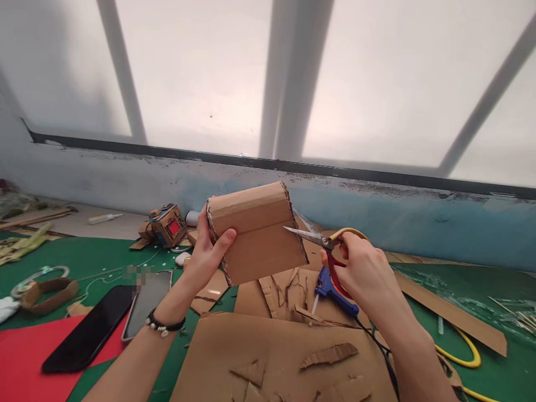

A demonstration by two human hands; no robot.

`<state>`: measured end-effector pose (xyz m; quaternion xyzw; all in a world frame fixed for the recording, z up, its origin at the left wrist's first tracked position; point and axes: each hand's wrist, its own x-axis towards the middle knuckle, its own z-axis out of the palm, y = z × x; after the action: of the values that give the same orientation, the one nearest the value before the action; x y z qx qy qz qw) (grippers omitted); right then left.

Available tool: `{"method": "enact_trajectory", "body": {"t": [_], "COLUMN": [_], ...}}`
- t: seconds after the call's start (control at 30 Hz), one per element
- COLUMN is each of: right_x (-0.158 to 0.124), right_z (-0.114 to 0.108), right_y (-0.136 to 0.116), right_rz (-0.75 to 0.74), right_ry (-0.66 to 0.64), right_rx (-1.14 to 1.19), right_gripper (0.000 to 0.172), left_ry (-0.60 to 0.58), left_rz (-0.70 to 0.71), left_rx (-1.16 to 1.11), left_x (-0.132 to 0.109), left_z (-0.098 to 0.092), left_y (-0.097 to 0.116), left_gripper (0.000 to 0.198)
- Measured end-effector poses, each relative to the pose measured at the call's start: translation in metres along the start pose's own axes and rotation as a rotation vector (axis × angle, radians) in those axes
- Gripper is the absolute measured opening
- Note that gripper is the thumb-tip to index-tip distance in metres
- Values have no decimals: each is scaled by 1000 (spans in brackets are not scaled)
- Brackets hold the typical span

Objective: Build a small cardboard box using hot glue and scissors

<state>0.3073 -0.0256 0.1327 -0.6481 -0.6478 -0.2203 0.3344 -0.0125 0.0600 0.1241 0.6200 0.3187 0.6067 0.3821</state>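
Note:
My left hand (209, 248) grips the left end of a cardboard box (259, 237), thumb on its front face, holding it tilted above the table. Corrugated edges show along both ends of the box. In my right hand (362, 262) is a pair of scissors (327, 242) with red and yellow handles. Its blades are spread at the box's right edge, one in front of the face and the other partly behind it. Below the scissors lies a blue glue gun (333, 290) with a white glue stick in it.
Cardboard scraps (329, 357) lie on a big cardboard sheet (209, 346). Two phones, one a black phone (90, 329), rest at left near red paper (25, 357). A small cardboard model (165, 226) stands behind. A yellow cable (471, 349) curves at right; a wall (397, 218) closes the back.

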Motion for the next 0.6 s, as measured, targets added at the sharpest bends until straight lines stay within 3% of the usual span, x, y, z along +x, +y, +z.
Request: {"method": "enact_trajectory", "body": {"t": [0.17,0.4,0.6], "right_x": [-1,1,1], "right_z": [-5,-8,-6], "right_y": [-3,4,13], "right_rz": [13,-47,-38], "right_ry": [-49,88,157], "right_rx": [-3,-115,-129], "right_gripper": [22,12,13], "left_ry": [4,-34,-60], "left_rz": [-5,-72,-122], "left_rx": [-88,-85,-77], "left_x": [0,-1,-11], "left_z": [5,6,15], "left_y": [-15,-11,-25], "left_gripper": [93,95,90]}}
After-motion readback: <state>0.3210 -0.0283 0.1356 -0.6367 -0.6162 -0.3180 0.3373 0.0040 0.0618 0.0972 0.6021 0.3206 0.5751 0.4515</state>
